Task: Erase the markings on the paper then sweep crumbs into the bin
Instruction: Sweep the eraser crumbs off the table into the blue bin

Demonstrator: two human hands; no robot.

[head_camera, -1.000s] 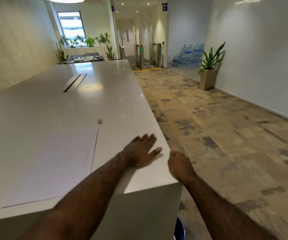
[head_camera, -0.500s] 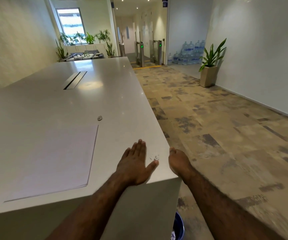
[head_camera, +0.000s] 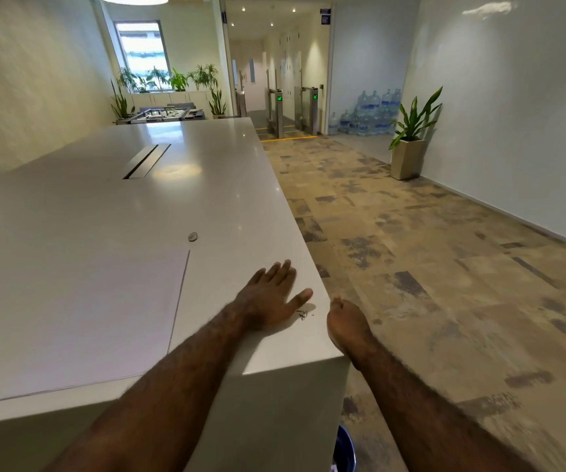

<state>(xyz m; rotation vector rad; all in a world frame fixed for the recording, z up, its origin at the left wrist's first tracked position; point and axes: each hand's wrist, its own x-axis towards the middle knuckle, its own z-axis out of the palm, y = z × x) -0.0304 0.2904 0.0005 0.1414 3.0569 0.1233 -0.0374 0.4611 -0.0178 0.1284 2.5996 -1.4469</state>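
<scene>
My left hand [head_camera: 269,296] lies flat on the white table [head_camera: 227,185], fingers spread, close to its right edge. A small pile of dark crumbs [head_camera: 303,314] sits just off my thumb, near the edge. My right hand [head_camera: 344,321] hangs curled just beyond that edge, level with the tabletop; its back faces me and its palm is hidden. A white paper sheet [head_camera: 87,318] lies on the table to the left of my left arm. A blue bin [head_camera: 345,449] shows partly on the floor below the table's corner.
A small round grey object [head_camera: 192,237] rests beyond the paper's far corner. A cable slot [head_camera: 145,161] runs along the table's middle. Patterned carpet [head_camera: 411,267] lies to the right, with a potted plant [head_camera: 411,144] and stacked water bottles [head_camera: 366,114] by the far wall.
My left hand has slid about near the table's right edge, and the crumbs it covered a second ago now show beside my thumb. My right hand has stayed by the edge.
</scene>
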